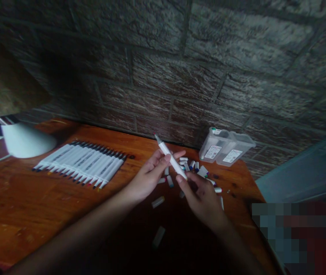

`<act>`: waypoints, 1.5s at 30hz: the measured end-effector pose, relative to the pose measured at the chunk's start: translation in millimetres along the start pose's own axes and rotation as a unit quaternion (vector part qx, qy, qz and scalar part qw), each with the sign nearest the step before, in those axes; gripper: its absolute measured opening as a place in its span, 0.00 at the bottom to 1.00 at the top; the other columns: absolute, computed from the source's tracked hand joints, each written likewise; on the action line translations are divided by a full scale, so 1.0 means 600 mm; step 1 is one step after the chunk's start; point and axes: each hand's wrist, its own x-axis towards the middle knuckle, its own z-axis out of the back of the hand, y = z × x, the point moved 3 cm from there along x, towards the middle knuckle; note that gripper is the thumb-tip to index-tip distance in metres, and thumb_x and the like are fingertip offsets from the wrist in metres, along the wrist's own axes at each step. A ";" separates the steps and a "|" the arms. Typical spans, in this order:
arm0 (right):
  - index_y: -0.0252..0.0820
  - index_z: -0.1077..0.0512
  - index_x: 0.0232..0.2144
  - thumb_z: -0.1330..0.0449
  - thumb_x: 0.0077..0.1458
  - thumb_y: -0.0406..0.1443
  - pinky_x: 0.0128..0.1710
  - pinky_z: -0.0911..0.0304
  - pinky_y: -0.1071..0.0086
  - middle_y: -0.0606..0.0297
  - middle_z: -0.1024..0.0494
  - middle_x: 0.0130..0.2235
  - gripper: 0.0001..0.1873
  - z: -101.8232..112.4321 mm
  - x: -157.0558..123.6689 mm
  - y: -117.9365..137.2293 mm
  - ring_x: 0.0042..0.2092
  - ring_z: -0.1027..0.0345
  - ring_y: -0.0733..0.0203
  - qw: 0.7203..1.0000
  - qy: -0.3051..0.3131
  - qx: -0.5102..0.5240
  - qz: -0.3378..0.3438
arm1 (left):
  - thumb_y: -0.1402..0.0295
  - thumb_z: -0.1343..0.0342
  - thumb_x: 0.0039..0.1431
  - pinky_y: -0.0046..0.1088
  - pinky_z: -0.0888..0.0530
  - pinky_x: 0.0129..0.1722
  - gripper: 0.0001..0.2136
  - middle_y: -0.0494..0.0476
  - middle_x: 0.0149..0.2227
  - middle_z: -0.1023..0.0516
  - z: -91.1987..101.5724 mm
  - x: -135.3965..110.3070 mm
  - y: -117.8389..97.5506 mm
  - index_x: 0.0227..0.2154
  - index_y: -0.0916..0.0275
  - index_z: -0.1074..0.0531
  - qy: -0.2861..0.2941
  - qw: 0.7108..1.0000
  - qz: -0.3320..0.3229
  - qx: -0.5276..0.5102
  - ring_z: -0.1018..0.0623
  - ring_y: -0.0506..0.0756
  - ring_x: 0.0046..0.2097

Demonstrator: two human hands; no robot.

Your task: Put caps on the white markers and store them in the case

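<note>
A white marker (pixel 176 166) is held up at a slant above the table, its bare reddish tip pointing away to the upper left. My left hand (pixel 150 172) is closed around its middle, thumb on top and one finger stretched to the right. At its lower end, the fingers of my right hand (pixel 204 196) pinch the marker; whether a cap sits there I cannot make out. Beneath and behind my hands lie several loose white caps (pixel 170 181) with coloured ends. Another cap (pixel 158 202) is nearer to me, below my left wrist.
A row of uncapped white markers (pixel 79 162) lies side by side on the wooden table (pixel 22 206) at the left. Behind it stands a lamp with a white base (pixel 27 139). Two clear plastic cases (pixel 227 149) stand against the brick wall (pixel 151 88) at the right back.
</note>
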 end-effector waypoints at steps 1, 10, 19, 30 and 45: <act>0.41 0.28 0.30 0.45 0.64 0.47 0.29 0.44 0.70 0.67 0.28 0.25 0.17 0.001 0.001 -0.001 0.27 0.36 0.63 1.000 -0.010 0.000 0.001 | 0.62 0.45 0.66 0.31 0.26 0.50 0.09 0.59 0.58 0.25 -0.001 0.000 0.000 0.45 0.59 0.30 -0.002 1.000 -0.004 0.005 0.23 0.56 0.54; 0.41 0.33 0.24 0.53 0.67 0.48 0.29 0.46 0.69 0.67 0.30 0.23 0.24 0.019 0.011 -0.030 0.26 0.36 0.63 0.994 -0.108 -0.004 -0.005 | 0.65 0.45 0.65 0.30 0.25 0.39 0.10 0.56 0.31 0.18 -0.014 -0.023 -0.030 0.32 0.64 0.23 0.013 0.840 -0.235 0.489 0.20 0.54 0.35; 0.41 0.36 0.17 0.48 0.63 0.48 0.25 0.50 0.71 0.71 0.38 0.18 0.26 0.013 0.016 -0.015 0.22 0.43 0.67 0.994 -0.109 -0.013 0.007 | 0.71 0.48 0.66 0.40 0.26 0.46 0.12 0.63 0.43 0.20 -0.031 -0.026 -0.013 0.49 0.67 0.26 0.082 0.602 -0.293 0.739 0.22 0.62 0.43; 0.40 0.38 0.11 0.46 0.60 0.41 0.20 0.56 0.72 0.72 0.44 0.15 0.26 0.034 0.031 -0.001 0.18 0.51 0.70 0.991 -0.081 -0.016 0.103 | 0.61 0.52 0.69 0.26 0.28 0.36 0.14 0.56 0.38 0.18 -0.031 -0.035 -0.056 0.44 0.60 0.23 0.218 0.789 -0.060 0.571 0.20 0.55 0.37; 0.39 0.33 0.13 0.45 0.61 0.35 0.20 0.54 0.73 0.73 0.41 0.15 0.24 0.044 0.007 0.038 0.18 0.50 0.72 0.981 -0.006 0.016 0.194 | 0.60 0.47 0.66 0.19 0.33 0.23 0.15 0.54 0.25 0.25 -0.028 -0.044 -0.057 0.34 0.68 0.25 0.344 0.872 0.152 0.313 0.28 0.47 0.24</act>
